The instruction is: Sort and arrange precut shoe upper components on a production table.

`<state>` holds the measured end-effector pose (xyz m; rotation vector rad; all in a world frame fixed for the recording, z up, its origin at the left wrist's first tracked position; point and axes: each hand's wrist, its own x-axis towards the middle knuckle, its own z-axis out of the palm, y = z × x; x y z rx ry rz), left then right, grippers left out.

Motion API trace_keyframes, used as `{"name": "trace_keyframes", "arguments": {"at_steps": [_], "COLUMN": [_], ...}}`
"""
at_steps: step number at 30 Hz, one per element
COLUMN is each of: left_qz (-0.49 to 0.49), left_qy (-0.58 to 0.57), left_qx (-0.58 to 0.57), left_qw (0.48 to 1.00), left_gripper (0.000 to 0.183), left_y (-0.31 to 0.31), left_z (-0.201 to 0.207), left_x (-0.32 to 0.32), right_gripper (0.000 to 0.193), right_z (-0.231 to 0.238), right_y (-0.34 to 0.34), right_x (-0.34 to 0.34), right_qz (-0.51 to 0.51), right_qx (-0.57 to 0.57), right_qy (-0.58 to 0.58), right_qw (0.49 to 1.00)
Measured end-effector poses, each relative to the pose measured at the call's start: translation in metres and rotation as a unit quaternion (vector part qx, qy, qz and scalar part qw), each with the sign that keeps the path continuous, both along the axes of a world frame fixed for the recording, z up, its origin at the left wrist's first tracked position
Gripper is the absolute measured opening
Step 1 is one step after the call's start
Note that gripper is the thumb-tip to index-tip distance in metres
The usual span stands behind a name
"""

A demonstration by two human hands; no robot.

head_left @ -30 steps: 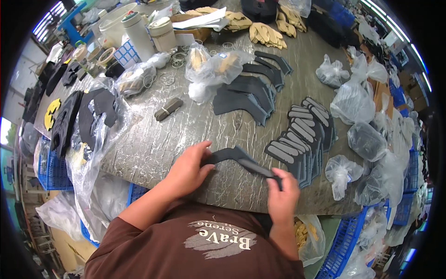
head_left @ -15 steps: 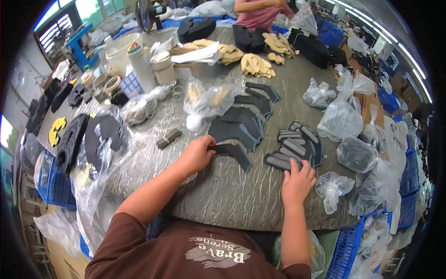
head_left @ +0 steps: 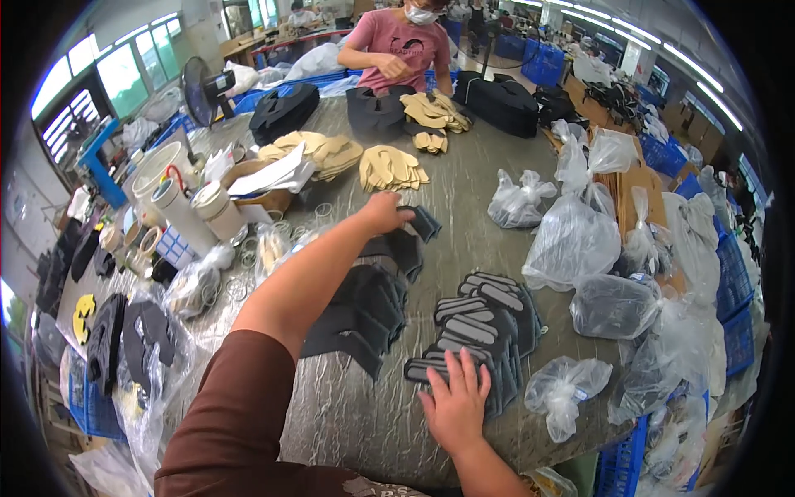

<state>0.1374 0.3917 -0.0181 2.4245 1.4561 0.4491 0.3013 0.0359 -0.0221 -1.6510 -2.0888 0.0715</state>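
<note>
Desk [head_left: 489, 207] under me, grey and wrinkled, crowded. I see my left hand [head_left: 385, 212] stretched far out, fingers curled onto the top dark foam piece [head_left: 422, 222] at the far end of a row of dark foam cutouts [head_left: 368, 306]. Grip: looks pinched on that piece's edge, though the fingertips are hidden from me, so I cannot tell for sure. The piece lies just right of the hand, touching it, long axis slanting from upper left to lower right, pointed end away from me to the right.

The row itself runs from near my left elbow up and away toward that hand.

Right hand [head_left: 455, 402] lies flat, fingers spread and apart, palm down on the near end of a fan of ribbed grey sole pieces [head_left: 480, 323]. Nothing gripped. Those pieces overlap like shingles, each one lying roughly crosswise, the stack climbing away from the hand.

Clear plastic bags [head_left: 575, 240] sit to the right. Tan leather cutouts [head_left: 389, 168] lie beyond the left hand, apart from it. Another person in a pink shirt [head_left: 397, 45] works at the far side.
</note>
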Motion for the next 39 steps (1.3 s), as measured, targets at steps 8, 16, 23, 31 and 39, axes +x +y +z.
{"name": "trace_keyframes", "arguments": {"at_steps": [8,16,23,31,39], "left_qz": [0.044,-0.047,-0.046,-0.049,-0.07], "left_qy": [0.073,-0.213,0.211,-0.028,-0.166], "left_qx": [-0.055,-0.299,-0.119,-0.037,-0.213], "left_qw": [0.995,0.929,0.969,0.998,0.96], "left_gripper": [0.046,0.035,0.064,0.043,0.046], "left_y": [0.028,-0.002,-0.044,-0.073,-0.199], "left_z": [-0.004,0.049,0.031,0.049,0.089], "left_x": [0.003,-0.014,-0.006,-0.005,-0.082], "right_gripper": [0.032,0.028,0.026,0.028,0.025], "right_z": [0.007,0.005,0.004,-0.002,-0.002], "right_y": [-0.004,-0.006,-0.006,0.001,0.003], "right_x": [0.006,0.009,0.005,0.004,0.008], "right_qz": [0.013,0.017,0.023,0.019,0.018], "right_qx": [-0.04,-0.023,-0.022,-0.016,0.103], "right_qy": [0.07,0.095,0.095,0.063,0.103], "right_qw": [0.997,0.995,0.995,0.998,0.989]}}
